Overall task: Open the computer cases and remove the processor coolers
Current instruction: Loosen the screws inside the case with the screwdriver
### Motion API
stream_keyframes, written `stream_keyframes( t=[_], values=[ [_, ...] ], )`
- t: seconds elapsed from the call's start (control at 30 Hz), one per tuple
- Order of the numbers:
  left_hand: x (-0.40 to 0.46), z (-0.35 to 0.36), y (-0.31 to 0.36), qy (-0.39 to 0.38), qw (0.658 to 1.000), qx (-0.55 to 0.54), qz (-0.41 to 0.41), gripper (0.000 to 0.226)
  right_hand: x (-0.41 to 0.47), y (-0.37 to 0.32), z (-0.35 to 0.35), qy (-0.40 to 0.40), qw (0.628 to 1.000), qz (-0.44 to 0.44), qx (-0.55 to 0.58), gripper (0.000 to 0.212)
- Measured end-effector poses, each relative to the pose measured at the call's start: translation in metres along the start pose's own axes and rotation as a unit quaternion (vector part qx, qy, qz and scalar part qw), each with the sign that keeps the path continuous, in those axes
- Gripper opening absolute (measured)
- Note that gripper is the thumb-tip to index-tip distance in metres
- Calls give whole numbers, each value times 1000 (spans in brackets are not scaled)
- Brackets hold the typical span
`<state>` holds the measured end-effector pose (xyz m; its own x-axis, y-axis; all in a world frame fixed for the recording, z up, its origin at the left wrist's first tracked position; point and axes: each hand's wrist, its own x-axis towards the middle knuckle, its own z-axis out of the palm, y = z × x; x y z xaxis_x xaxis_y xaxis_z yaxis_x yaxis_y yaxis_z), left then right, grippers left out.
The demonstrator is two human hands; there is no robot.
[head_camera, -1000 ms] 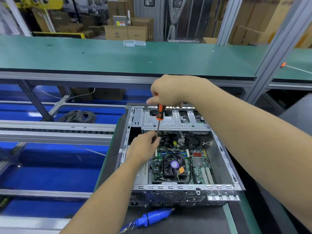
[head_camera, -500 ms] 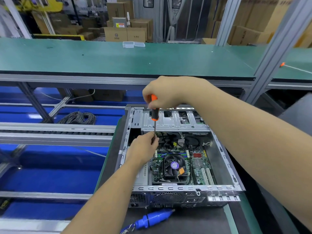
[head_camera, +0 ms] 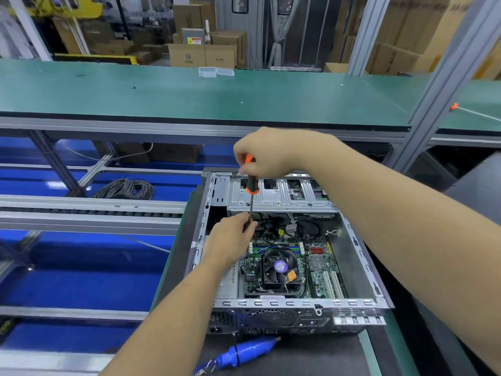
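The tip of the screwdriver (head_camera: 251,189) is concealed behind the left hand (head_camera: 230,240); the part it engages cannot be determined. The top of its handle is enclosed by the right hand (head_camera: 264,153). The blue tool (head_camera: 244,352) is cut off at the bottom edge. Motherboard (head_camera: 320,267) markings are too small to be read.

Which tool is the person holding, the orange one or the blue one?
The orange screwdriver: right hand grips it, left hand steadies its shaft. The blue tool lies untouched.
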<state>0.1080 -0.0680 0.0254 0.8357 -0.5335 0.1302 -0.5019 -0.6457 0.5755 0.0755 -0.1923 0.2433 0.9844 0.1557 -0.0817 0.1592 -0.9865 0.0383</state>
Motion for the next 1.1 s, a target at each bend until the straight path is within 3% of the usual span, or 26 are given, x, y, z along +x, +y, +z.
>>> stream_keyframes(
  t=[0.03,0.1,0.2,0.3,0.47,0.6,0.73,0.83,0.9,0.97,1.03,1.1],
  values=[
    [0,0,0,3,1000,0,-2,33,-1,2,0,-4,999,-15,32,13],
    [1,0,0,6,1000,3,-2,35,-3,3,2,1,997,-24,77,24],
    [1,1,-1,7,1000,5,-1,34,-1,3,13,76,991,26,110,33],
    [1,1,-1,13,1000,11,9,31,-3,5,25,130,981,9,144,22],
    [2,1,0,12,1000,-7,-5,25,-12,-2,48,238,919,-10,313,31],
    [1,1,-1,1,998,-51,-27,3,-10,-9,77,311,892,55,322,54],
    [-1,-3,-1,92,972,-208,-65,7,-7,-4,88,305,877,70,364,73],
    [-4,-12,4,178,943,-261,-107,22,-5,-1,92,302,864,75,396,61],
    [3,-20,10,235,897,-324,-188,26,-4,-1,97,315,858,72,399,55],
    [11,-27,17,235,804,-477,-266,23,-3,-1,102,328,851,82,401,60],
    [10,-28,22,156,681,-662,-271,17,-3,0,105,337,838,101,417,70],
    [1,-23,18,70,596,-759,-252,15,-4,1,104,335,837,110,419,75]
  ],
)
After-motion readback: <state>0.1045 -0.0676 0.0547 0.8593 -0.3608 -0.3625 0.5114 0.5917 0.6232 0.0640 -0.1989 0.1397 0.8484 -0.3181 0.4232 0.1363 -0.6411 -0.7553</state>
